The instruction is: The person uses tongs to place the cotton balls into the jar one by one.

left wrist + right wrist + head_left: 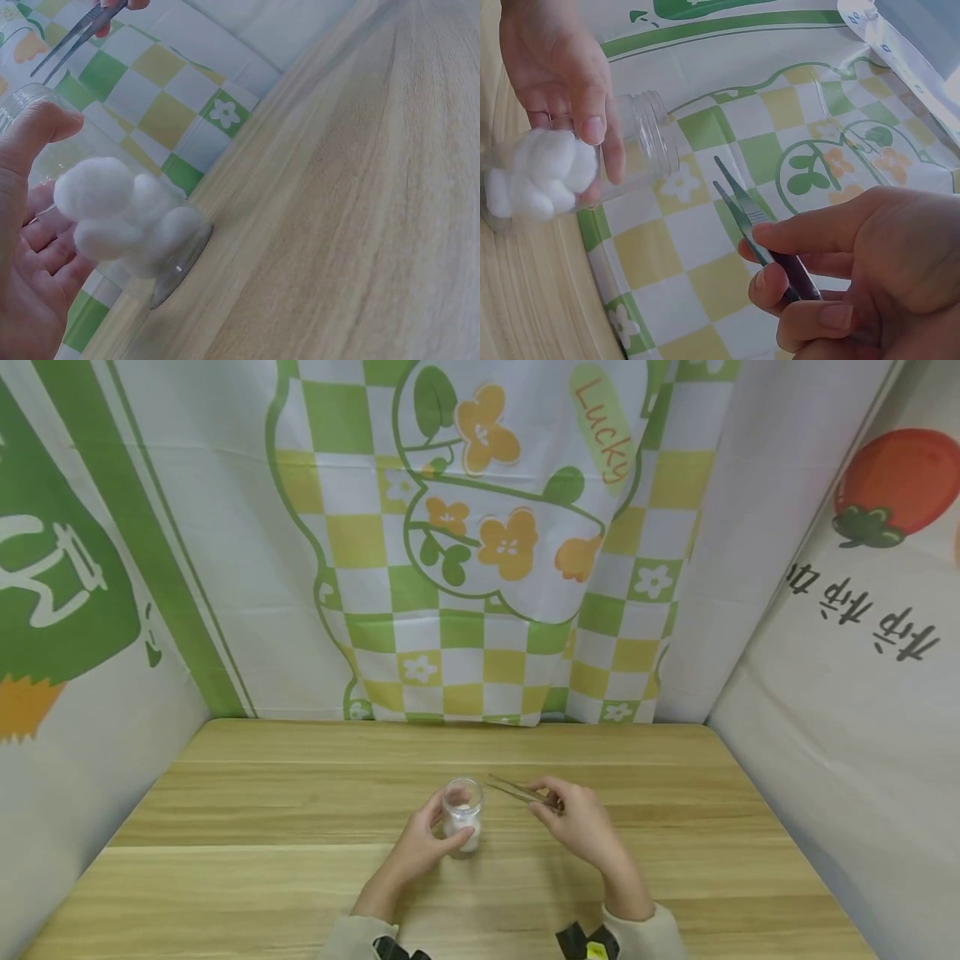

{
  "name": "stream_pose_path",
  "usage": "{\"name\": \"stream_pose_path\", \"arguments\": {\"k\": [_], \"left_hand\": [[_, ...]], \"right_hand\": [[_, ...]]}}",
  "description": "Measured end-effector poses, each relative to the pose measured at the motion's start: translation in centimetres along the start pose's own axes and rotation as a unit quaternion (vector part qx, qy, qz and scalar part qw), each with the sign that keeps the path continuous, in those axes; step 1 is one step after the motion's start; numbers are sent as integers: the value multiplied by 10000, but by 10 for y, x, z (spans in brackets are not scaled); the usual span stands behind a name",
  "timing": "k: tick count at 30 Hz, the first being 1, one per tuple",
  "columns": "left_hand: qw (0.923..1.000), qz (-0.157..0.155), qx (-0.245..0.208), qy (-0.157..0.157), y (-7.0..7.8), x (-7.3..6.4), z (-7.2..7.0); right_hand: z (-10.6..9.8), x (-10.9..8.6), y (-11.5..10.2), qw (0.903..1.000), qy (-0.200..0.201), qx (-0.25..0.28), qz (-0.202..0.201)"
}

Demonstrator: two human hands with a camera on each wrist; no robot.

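Observation:
A clear glass jar (462,795) stands upright on the wooden table, its threaded mouth uncovered. White cotton balls (127,210) fill its lower part. My left hand (423,841) grips the jar from the left, thumb across the near side and fingers behind. To the right of the jar, my right hand (579,820) pinches a pair of metal tweezers (742,217) between thumb and fingers. The tweezers' tips are slightly apart, with nothing between them, and point left toward the jar's mouth, a short way from its rim.
The wooden table (262,793) reaches back to a hanging checkered curtain (465,643). Printed cloth walls, one with a tomato-like picture (896,481), close in both sides. Dark straps (585,941) show at the sleeves.

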State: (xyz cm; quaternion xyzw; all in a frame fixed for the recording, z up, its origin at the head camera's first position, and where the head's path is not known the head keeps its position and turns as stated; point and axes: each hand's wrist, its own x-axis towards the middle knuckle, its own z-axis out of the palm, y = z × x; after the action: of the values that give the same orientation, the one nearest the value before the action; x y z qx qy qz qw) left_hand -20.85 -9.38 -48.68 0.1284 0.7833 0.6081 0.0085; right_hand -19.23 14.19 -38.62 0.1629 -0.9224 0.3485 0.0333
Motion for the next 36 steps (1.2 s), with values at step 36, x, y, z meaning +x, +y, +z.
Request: {"name": "stream_pose_path", "arguments": {"k": [36], "left_hand": [[9999,52,-22,-85,-2,-1,-1]], "right_hand": [[7,14,40,8604,-1374,4751,1230]]}}
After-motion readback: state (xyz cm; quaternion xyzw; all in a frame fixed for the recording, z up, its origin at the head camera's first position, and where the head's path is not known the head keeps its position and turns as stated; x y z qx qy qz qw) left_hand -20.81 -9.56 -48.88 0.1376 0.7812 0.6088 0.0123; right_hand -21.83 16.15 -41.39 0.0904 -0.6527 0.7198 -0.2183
